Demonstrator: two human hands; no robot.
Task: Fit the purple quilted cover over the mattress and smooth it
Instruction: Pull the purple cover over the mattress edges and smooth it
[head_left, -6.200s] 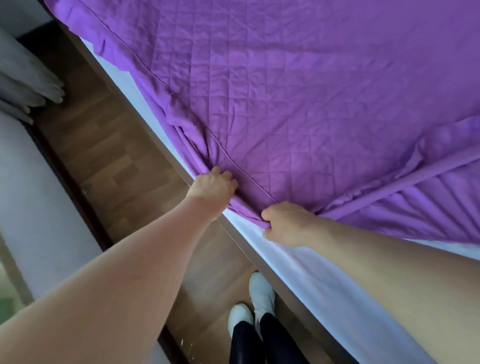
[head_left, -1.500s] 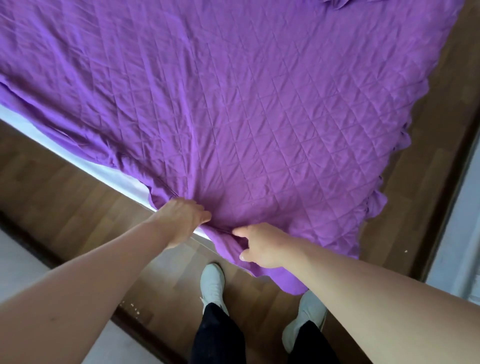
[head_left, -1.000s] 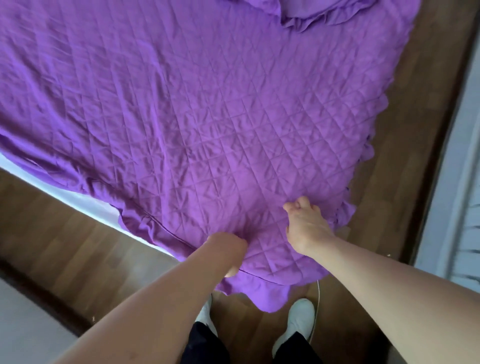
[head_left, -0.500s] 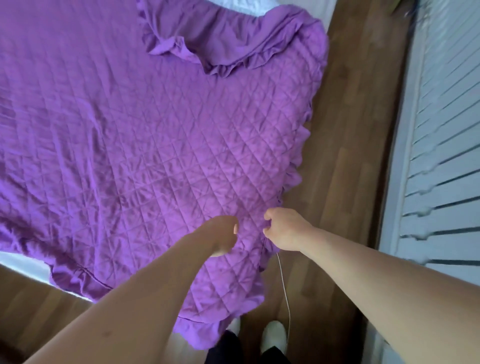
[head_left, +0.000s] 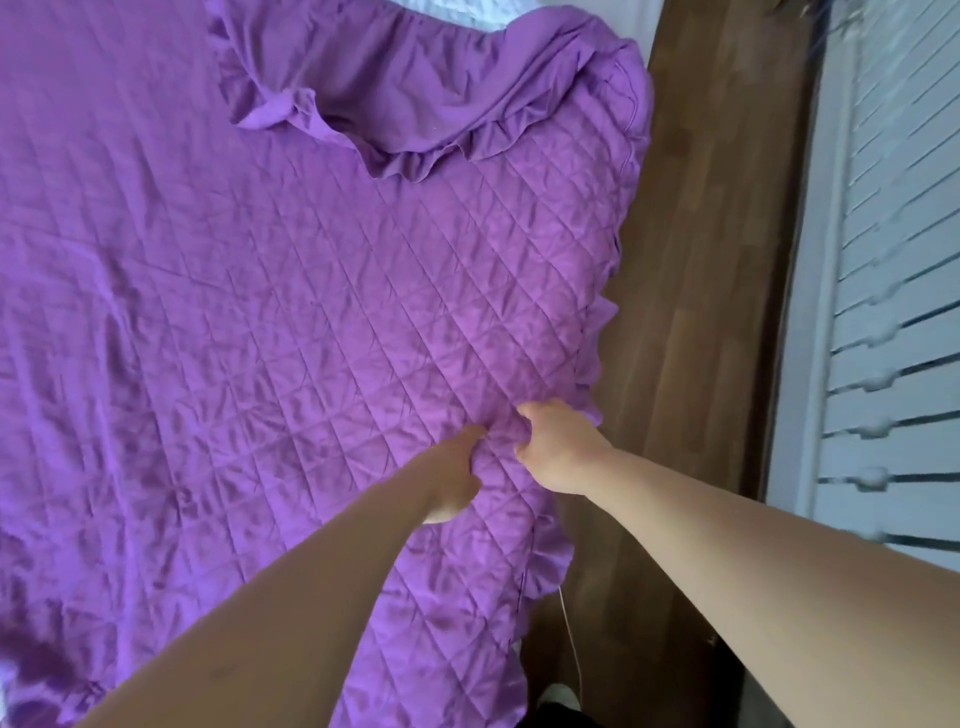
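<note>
Both hands have moved from the bed's left side to its right edge. The left hand (head_left: 452, 470) and right hand (head_left: 558, 447) now bunch the purple cover (head_left: 260, 312) between them.

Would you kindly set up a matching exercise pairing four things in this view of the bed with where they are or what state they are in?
Things:
1. left hand
2. right hand
3. far corner of the purple cover
4. wooden floor

Descriptions:
A. flipped back over the quilting, ruffle showing
B. closed on the cover close to its ruffled right edge
C. running between the bed and the slatted white panel
D. bunching quilted fabric further in from the edge

Pairs: 1-D, 2-B, 3-A, 4-C
</note>
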